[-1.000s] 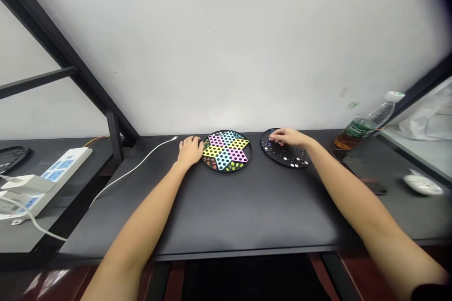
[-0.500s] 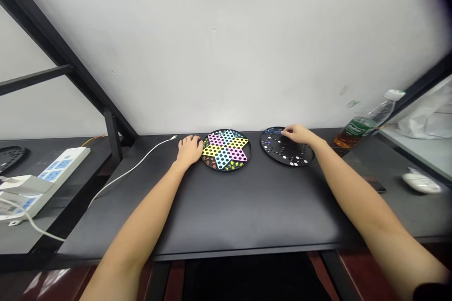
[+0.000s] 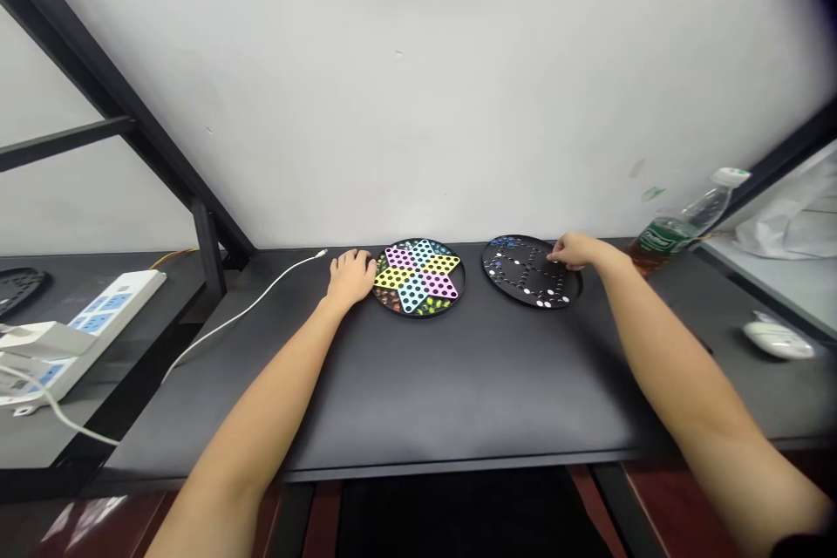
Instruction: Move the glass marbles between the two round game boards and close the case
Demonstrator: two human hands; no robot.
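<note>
My left hand point(image 3: 351, 277) lies palm down on the dark tabletop, its fingers loosely spread and their tips at the left rim of a round Chinese checkers board point(image 3: 413, 294). That board has a star in blue, pink and yellow, with coloured marbles around it. To its right is a black round game board point(image 3: 534, 276) with holes, holding white, blue and a few purple pieces. Over this board's right back part is my right hand point(image 3: 575, 251), thumb and fingertips pinched together. Whatever sits between those fingertips is too small to make out.
A green-labelled drink bottle point(image 3: 662, 237) stands behind my right forearm. Further right lies a white mouse point(image 3: 779, 338). A white cable point(image 3: 252, 307) runs over the table's left part, near a white power strip point(image 3: 105, 314). The wall point(image 3: 418, 105) rises behind the boards.
My right hand has moved right across the black board, from its back near the blue pieces to its right side. My left hand stays where it was.
</note>
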